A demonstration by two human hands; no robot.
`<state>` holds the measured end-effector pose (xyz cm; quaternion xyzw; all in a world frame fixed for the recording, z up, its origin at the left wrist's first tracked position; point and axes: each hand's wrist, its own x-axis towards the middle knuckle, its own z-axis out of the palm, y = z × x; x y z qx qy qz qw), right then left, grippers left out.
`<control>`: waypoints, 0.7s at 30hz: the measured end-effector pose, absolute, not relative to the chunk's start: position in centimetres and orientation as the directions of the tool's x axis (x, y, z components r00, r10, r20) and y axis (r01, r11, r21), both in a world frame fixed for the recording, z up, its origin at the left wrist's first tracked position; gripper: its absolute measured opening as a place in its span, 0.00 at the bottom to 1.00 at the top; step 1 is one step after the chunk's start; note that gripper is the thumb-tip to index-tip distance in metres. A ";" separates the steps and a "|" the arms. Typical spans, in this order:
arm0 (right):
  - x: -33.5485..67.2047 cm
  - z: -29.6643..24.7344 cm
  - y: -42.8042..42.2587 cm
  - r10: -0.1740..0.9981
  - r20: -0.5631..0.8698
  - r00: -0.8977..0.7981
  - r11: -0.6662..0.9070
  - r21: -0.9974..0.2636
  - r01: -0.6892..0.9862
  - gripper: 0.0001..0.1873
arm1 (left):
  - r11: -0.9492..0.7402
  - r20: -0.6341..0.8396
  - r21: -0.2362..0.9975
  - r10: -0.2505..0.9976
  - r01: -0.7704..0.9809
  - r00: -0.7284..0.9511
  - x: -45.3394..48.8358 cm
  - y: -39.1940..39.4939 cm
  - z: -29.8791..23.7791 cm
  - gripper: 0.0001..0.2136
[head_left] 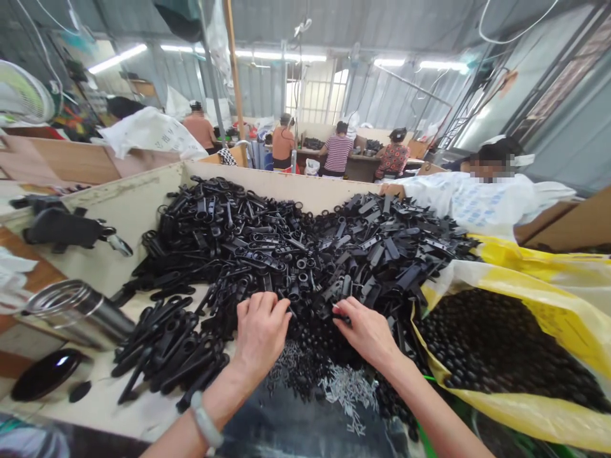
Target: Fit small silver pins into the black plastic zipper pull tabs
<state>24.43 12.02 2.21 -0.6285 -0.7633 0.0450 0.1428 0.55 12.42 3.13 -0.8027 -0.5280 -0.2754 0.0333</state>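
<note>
My left hand (261,327), with a pale bangle (206,420) on its wrist, reaches over the front of a heap of black plastic parts (258,248). Its fingers curl down, and whatever lies under them is hidden. To the right, my right hand (366,327) has thumb and fingertips drawn together near flat black pieces (382,245); anything in the pinch is too small to name. Between and below the hands lie small dark round pieces (319,334) and a pile of silvery metal pins (351,388). Long black handle-like parts (172,346) are piled left of my left hand.
A yellow-lined sack (501,264) of black beads (506,343) stands at right. A steel tumbler (79,312), a round dark lid (50,375) and a black tool (67,226) are at left. Low boards (305,181) border the table; several people sit beyond.
</note>
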 end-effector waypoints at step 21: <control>19.9 -0.3 14.4 0.924 0.220 -0.314 0.355 -0.184 0.916 0.06 | -0.268 0.281 0.940 0.959 -0.211 0.036 1.0 15.6 8.4 0.13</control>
